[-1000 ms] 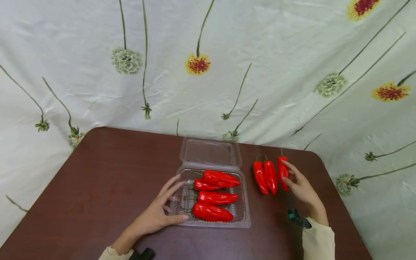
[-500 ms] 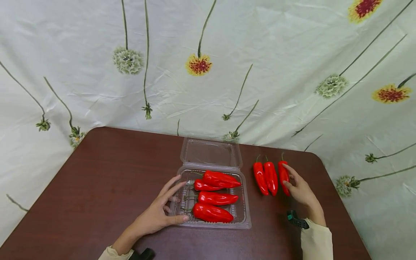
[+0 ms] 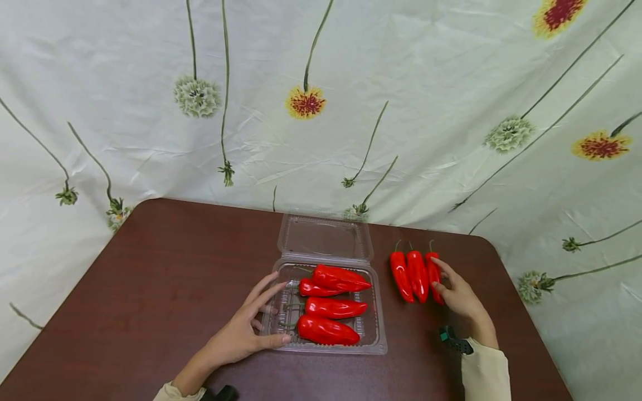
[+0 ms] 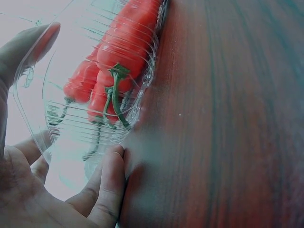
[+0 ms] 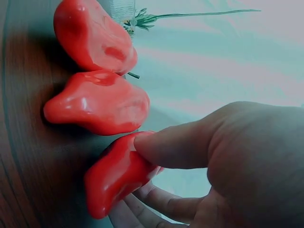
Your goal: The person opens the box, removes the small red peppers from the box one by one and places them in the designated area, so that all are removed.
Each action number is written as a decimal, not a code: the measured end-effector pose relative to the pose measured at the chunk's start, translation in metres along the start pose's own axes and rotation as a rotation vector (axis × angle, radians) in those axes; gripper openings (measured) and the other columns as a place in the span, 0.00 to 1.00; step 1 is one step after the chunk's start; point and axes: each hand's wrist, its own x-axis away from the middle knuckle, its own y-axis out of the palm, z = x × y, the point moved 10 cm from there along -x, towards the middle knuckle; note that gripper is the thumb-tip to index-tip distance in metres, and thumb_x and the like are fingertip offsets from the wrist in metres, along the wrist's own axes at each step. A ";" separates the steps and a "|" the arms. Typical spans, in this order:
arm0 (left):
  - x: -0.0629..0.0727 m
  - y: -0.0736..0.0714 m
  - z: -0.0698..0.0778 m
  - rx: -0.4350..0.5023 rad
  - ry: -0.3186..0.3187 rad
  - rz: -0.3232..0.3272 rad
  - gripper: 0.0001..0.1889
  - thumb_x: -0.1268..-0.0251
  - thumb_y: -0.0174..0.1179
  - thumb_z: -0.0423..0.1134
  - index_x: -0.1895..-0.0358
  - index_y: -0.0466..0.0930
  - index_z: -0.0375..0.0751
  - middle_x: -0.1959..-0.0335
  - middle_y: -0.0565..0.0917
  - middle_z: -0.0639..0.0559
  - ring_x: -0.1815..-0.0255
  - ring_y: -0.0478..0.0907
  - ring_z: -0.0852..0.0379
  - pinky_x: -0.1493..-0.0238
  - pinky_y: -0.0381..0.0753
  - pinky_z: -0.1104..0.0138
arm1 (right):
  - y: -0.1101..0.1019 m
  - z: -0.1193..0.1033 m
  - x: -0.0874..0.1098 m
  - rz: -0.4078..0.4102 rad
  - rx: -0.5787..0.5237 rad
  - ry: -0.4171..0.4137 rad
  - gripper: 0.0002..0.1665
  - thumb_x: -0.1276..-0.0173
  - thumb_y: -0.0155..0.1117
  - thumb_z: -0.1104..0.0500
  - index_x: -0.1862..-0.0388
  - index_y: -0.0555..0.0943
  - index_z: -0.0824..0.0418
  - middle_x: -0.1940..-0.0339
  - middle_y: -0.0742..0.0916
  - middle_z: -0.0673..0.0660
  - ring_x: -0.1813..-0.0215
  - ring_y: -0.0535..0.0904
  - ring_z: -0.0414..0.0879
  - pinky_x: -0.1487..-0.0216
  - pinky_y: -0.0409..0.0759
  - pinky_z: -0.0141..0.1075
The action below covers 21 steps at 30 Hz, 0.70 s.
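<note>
My right hand (image 3: 462, 301) pinches the rightmost of three red peppers on the right of the table. In the right wrist view the thumb lies on one side of that red pepper (image 5: 118, 173) and the fingers on the other. Close beside it lie a second pepper (image 3: 418, 275) and a third (image 3: 402, 275), side by side with stems pointing away. My left hand (image 3: 238, 334) rests spread against the left side of a clear plastic clamshell container (image 3: 377, 334), fingers and thumb fairly straight at its rim. Several red peppers (image 3: 328, 329) lie crosswise inside it, stems to the left.
The container's hinged lid (image 3: 325, 236) lies folded back toward the rear edge of the brown table (image 3: 165, 289). Behind the table hangs a pale flower-print cloth (image 3: 426, 111).
My right hand has moved a little left, bringing its pepper up against the other two and narrowing the gap. My left hand and the container have stayed in place.
</note>
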 end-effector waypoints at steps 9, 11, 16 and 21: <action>0.000 -0.001 0.000 -0.008 -0.002 0.002 0.47 0.42 0.73 0.41 0.21 0.56 0.49 0.18 0.43 0.51 0.46 0.71 0.48 0.65 0.76 0.66 | -0.002 -0.001 -0.001 0.015 0.014 -0.025 0.37 0.27 0.57 0.66 0.22 0.58 0.64 0.39 0.74 0.77 0.46 0.75 0.65 0.53 0.80 0.51; 0.000 -0.001 0.001 -0.008 0.004 0.003 0.47 0.42 0.73 0.41 0.21 0.56 0.48 0.18 0.43 0.50 0.46 0.72 0.48 0.65 0.76 0.66 | -0.001 -0.001 -0.001 0.011 0.015 -0.028 0.37 0.26 0.56 0.67 0.22 0.56 0.65 0.37 0.73 0.79 0.44 0.75 0.68 0.50 0.80 0.54; 0.000 -0.001 0.002 0.000 -0.001 0.001 0.46 0.42 0.73 0.40 0.21 0.57 0.48 0.18 0.43 0.51 0.46 0.71 0.46 0.66 0.76 0.66 | 0.000 0.000 0.000 0.008 0.006 -0.034 0.36 0.27 0.53 0.68 0.22 0.57 0.66 0.37 0.74 0.79 0.45 0.75 0.65 0.48 0.78 0.55; 0.001 -0.001 0.003 0.003 0.008 0.001 0.46 0.42 0.73 0.40 0.21 0.57 0.47 0.18 0.43 0.48 0.46 0.71 0.44 0.66 0.76 0.66 | 0.000 0.000 0.001 0.012 0.006 -0.028 0.36 0.27 0.53 0.69 0.22 0.58 0.66 0.35 0.73 0.79 0.43 0.74 0.66 0.43 0.75 0.60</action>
